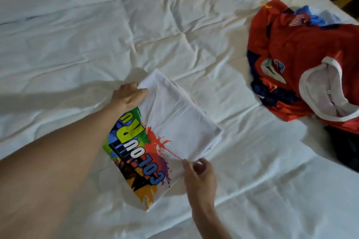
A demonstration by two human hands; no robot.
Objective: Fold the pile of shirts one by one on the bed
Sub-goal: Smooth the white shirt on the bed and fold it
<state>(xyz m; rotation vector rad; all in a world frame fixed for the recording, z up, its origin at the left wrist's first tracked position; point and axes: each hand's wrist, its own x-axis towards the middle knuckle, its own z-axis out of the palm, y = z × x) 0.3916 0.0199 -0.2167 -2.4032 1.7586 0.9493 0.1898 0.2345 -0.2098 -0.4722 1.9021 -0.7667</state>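
The white shirt [174,122] with a colourful print lies partly folded on the near middle of the white bed [77,35], the left hand [129,95] grasping its far corner, the right hand [200,172] pinching its near right edge, the pile of shirts [295,68] at far right.

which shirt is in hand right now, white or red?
The white shirt with the colourful splash print: left hand grips its far corner, right hand pinches its near edge. The red jersey lies untouched on the pile to the right.
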